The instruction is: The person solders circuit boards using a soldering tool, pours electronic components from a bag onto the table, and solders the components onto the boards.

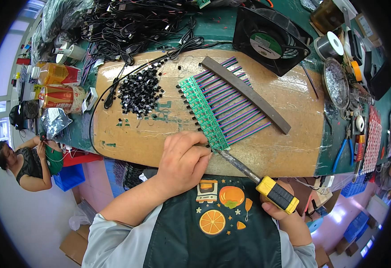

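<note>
Circuit-board panel point(204, 115), green and made of many small boards in a row, lies aslant mid-mat on the brown board point(284, 156). I judge the work well advanced: multicoloured wires point(249, 133) fan from its right edge, and small black parts line much of its left. At its near end, where the tip of the soldering iron point(276, 194) meets it, I take some joining to be left; I cannot tell which joints are sound. My right hand point(273, 211) wraps the iron's yellow handle; my left hand point(184, 156) curls narrow at the near corner, its fingertips too hidden for me to tell what they pinch.

A dark bar point(249, 96) lies across the wires. Loose black parts point(140, 91) are heaped to the left. On the green surface point(215, 27), a black fan point(271, 40) and tangled cables point(133, 27) crowd the far side; a solder spool point(325, 48) and blue pliers point(340, 155) sit right. My left fingers mask that near corner.
</note>
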The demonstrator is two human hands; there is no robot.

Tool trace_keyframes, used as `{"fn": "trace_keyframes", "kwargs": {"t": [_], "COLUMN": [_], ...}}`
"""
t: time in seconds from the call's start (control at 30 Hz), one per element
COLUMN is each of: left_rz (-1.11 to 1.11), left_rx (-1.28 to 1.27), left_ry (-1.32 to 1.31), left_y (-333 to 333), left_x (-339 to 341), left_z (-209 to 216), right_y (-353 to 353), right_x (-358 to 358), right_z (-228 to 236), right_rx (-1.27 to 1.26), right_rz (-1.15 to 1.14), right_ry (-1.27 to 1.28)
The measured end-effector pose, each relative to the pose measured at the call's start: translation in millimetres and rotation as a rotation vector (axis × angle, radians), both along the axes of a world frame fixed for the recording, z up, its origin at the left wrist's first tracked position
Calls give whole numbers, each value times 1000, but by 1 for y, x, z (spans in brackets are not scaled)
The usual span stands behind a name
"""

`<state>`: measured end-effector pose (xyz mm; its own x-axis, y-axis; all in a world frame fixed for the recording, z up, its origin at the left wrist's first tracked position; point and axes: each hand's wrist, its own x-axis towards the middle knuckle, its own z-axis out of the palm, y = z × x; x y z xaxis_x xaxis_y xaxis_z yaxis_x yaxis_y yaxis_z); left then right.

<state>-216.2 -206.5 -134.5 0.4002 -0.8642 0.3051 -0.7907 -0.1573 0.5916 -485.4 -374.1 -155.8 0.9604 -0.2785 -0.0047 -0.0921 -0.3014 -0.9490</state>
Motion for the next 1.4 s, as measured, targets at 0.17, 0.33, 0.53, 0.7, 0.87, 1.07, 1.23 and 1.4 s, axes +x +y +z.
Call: {"fn": "trace_keyframes", "kwargs": {"t": [0.17, 0.33, 0.53, 0.7, 0.87, 1.07, 1.23, 1.4], "left_rz": [4, 1, 2, 1, 1, -3, -2, -3], "left_rx": [0, -1, 3, 2, -1, 10, 5, -4], "left_ry": [3, 4, 2, 9, 17, 23, 29, 23], "left_y": [0, -1, 0, 0, -1, -2, -2, -2], "left_x": [0, 0, 0, 0, 0, 1, 1, 1], "left_z": [0, 0, 0, 0, -1, 2, 2, 2], "right_y": [1, 1, 0, 2, 1, 5, 3, 4], "right_x": [-1, -3, -1, -8, -10, -11, -13, -12], "right_z": [1, 2, 4, -1, -1, 2, 0, -1], "right_rx": [28, 17, -37, -32, -53, 188, 195, 165], "right_rz": [-9, -17, 0, -5, 17, -114, -83, -75], "right_ry": [27, 32, 7, -2, 44, 94, 115, 66]}}
